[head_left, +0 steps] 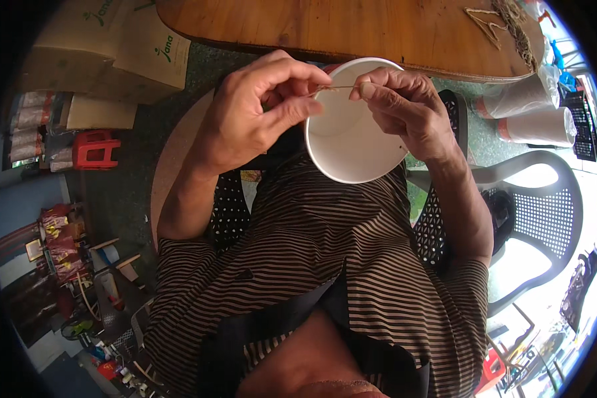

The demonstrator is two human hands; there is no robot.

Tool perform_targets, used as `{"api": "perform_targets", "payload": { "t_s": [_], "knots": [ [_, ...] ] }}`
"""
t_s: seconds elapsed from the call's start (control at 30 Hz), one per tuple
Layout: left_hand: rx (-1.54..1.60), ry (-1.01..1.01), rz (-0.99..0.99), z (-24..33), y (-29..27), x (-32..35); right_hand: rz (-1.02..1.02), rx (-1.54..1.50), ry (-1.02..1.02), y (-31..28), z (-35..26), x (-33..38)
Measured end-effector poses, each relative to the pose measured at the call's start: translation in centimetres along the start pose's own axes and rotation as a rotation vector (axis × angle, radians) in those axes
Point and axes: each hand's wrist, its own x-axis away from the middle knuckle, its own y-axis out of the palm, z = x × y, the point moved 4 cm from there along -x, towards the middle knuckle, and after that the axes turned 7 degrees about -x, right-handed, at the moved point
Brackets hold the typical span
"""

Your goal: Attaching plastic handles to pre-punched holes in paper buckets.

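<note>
A thin brown strand (341,87), fine like a fibre or a twig, stretches between my two hands above a white bucket (358,142). My right hand (408,109) pinches one end between thumb and forefinger. At the other end, the curled fingers of my left hand (255,109) hold the strand; its thumb is slightly blurred, and its exact grip is partly hidden. The bucket stands in front of my lap, its wide mouth facing up, with only pale inner walls showing.
Beyond my hands is a wooden tabletop (351,30), with a bundle of brown fibres (517,40) at its right end. Cardboard boxes (113,60) and a red stool (95,150) are at left. A grey plastic chair (547,205) and plastic-wrapped white rolls (534,126) stand at right.
</note>
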Motion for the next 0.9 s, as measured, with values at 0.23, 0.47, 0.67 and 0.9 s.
{"api": "perform_targets", "payload": {
  "t_s": [0.23,0.47,0.67,0.9],
  "knots": [
    [-0.355,0.196,0.085,1.5,0.3,-0.9,-0.021,0.116,-0.039,0.9,-1.2,0.9],
    [-0.419,0.283,0.193,3.4,-1.9,-0.3,0.035,-0.111,-0.285,0.6,-3.1,2.6],
    [-0.439,0.307,0.230,3.1,-2.0,-0.5,-0.208,-0.441,-0.546,-0.1,-4.1,3.4],
    [-0.325,0.207,0.091,1.5,-1.5,-1.0,-0.055,-0.036,-0.278,2.1,-5.3,3.9]
  ]
}}
